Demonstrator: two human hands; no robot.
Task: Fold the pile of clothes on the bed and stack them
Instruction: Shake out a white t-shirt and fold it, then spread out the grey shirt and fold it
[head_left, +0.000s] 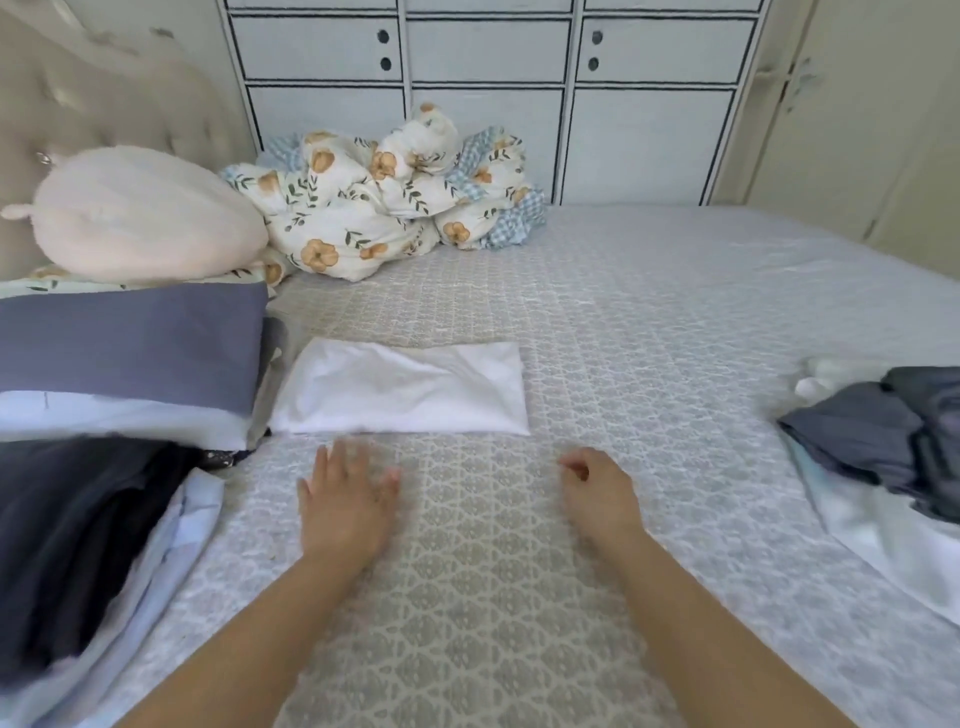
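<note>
A white garment (400, 387) lies folded into a flat rectangle on the bed (649, 322), just beyond my hands. My left hand (345, 501) hovers near its front edge with fingers spread and straight, holding nothing. My right hand (600, 491) is to the right, fingers loosely curled, empty and apart from the garment. On the left sits a stack of folded clothes (130, 353) with a grey-blue piece on top and white beneath. At the right edge lies a loose pile of dark grey and white clothes (883, 441).
Dark and pale blue fabric (88, 535) lies at the near left. A crumpled floral quilt (395, 197) and a pink plush cushion (140, 213) sit at the bed's head. White cabinets (488, 98) stand behind the bed.
</note>
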